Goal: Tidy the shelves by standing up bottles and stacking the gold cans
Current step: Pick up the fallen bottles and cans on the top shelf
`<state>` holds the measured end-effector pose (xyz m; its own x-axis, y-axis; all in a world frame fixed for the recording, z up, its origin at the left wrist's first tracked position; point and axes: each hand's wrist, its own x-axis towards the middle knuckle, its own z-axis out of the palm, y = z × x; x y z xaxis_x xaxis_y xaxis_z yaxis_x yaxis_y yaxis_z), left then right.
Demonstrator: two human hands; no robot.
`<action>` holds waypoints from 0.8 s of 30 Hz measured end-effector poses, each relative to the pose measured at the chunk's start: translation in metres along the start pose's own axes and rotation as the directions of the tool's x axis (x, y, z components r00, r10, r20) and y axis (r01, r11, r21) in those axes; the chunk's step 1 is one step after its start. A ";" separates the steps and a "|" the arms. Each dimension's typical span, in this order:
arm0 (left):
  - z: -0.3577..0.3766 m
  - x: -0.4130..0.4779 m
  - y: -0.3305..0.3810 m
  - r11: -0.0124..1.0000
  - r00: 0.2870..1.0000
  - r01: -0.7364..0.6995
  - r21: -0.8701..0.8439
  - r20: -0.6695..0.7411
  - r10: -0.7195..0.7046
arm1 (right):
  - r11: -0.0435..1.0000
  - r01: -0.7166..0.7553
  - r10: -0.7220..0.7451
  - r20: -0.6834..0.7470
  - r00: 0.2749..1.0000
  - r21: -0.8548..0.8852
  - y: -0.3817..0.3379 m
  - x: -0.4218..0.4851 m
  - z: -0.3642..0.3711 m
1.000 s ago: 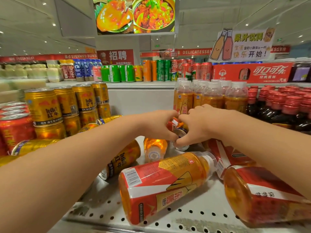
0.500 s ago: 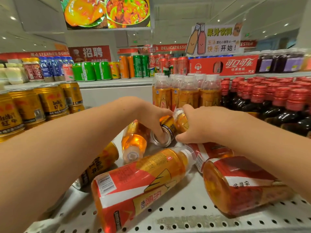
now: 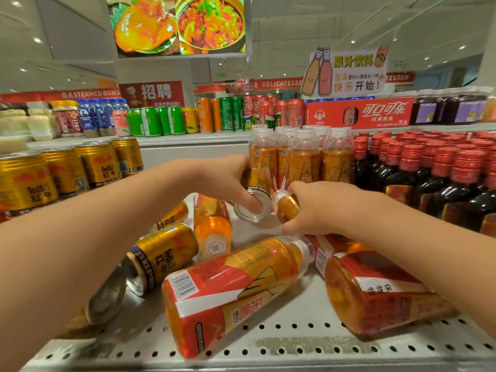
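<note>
The left hand (image 3: 225, 181) is gripping a gold can (image 3: 255, 196), thumb over its silver end. Just right of that grip, the right hand (image 3: 324, 208) is clasping a tea bottle (image 3: 287, 206), above fallen bottles (image 3: 236, 291) on the shelf (image 3: 295, 342).

gold can (image 3: 256, 196) lifted, orange bottles (image 3: 233, 288) toppled

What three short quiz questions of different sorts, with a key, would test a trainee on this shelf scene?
1. True or false: the left hand holds a gold can.
2. Multiple choice: the big orange bottle nearest the camera is A) upright B) lying on its side C) in a hand.
3. Fill in: the right hand grips a small ____.

Key: 1 true; 2 B; 3 bottle.
</note>
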<state>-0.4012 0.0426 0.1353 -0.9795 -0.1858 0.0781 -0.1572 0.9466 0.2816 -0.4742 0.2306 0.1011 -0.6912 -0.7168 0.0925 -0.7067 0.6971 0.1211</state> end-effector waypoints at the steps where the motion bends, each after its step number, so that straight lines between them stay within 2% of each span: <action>1: -0.004 -0.007 -0.001 1.000 0.999 0.020 0.006 -0.045 -0.019 | 1.000 0.013 -0.014 0.028 1.000 0.006 -0.002 0.002 0.000; 3: -0.009 -0.019 -0.005 0.997 0.990 0.073 0.029 -0.121 -0.069 | 1.000 0.026 -0.026 0.057 0.998 0.003 -0.004 0.004 -0.001; 5: -0.013 -0.032 -0.009 0.994 0.980 0.105 -0.019 -0.168 -0.107 | 0.999 0.030 -0.029 0.080 0.996 -0.019 -0.007 0.005 -0.003; 13: -0.016 -0.089 -0.014 0.978 0.947 0.133 -0.162 -0.272 -0.174 | 0.995 0.048 -0.037 0.126 0.991 -0.087 -0.017 0.017 -0.003; 15: -0.017 -0.105 -0.015 0.976 0.938 0.126 -0.179 -0.299 -0.176 | 0.994 0.035 -0.026 0.080 0.996 -0.107 -0.021 0.019 -0.004; 18: -0.019 -0.128 -0.019 0.976 0.918 0.108 -0.187 -0.357 -0.170 | 0.993 0.031 -0.039 -0.076 0.996 -0.110 -0.032 0.018 -0.013; 21: -0.025 -0.153 -0.026 0.976 0.892 0.084 -0.202 -0.422 -0.165 | 0.995 0.097 -0.101 -0.240 0.965 -0.029 -0.051 0.010 -0.030; 24: -0.031 -0.182 -0.038 0.972 0.861 0.070 -0.222 -0.478 -0.172 | 0.976 0.210 -0.185 -0.317 0.930 0.048 -0.079 -0.009 -0.046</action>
<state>-0.2130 0.0322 0.1402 -0.7562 -0.4487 0.4763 -0.1938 0.8488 0.4919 -0.4055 0.1811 0.1357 -0.4646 -0.8013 0.3769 -0.8426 0.5309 0.0899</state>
